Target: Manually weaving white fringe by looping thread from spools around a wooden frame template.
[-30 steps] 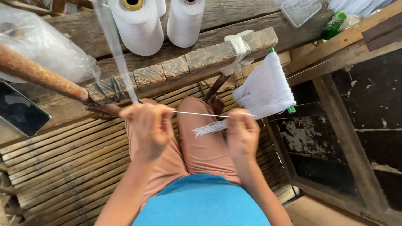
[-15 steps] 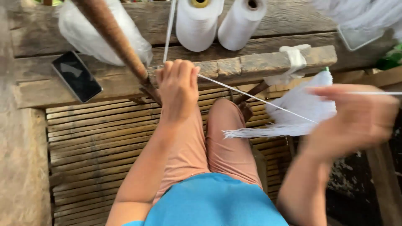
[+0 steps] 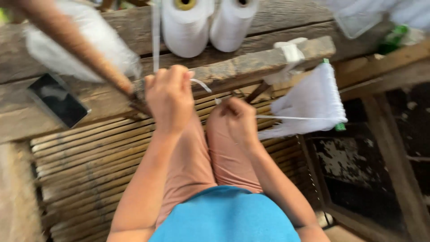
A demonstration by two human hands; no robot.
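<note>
Your left hand (image 3: 169,97): raised in front of the wooden beam (image 3: 251,67), fingers curled together and pinching the white strand (image 3: 200,84) that curls out beside your fingertips. A second white strand (image 3: 155,38) runs straight up from this hand toward the top of the view.

Your right hand (image 3: 239,118): lower, just over your knee, closed into a loose fist on a thin white thread (image 3: 295,118). The thread runs taut from the fist rightward to the white fibre bundle (image 3: 313,101).

White fibre bundle: hangs off the right end of the beam, fanned out, green tips at its top and lower right corner.

White cloth tie (image 3: 289,51): knotted around the beam above the bundle.

Two white thread cones (image 3: 210,24): stand side by side on the surface behind the beam, touching.

Brown wooden rod (image 3: 74,45): slants from upper left down toward your left hand, blurred.

Clear plastic bag (image 3: 89,58): behind the rod, blurred.

Dark phone (image 3: 58,99): flat on the plank at left.

Bamboo slat floor (image 3: 89,170): beneath your legs.
</note>
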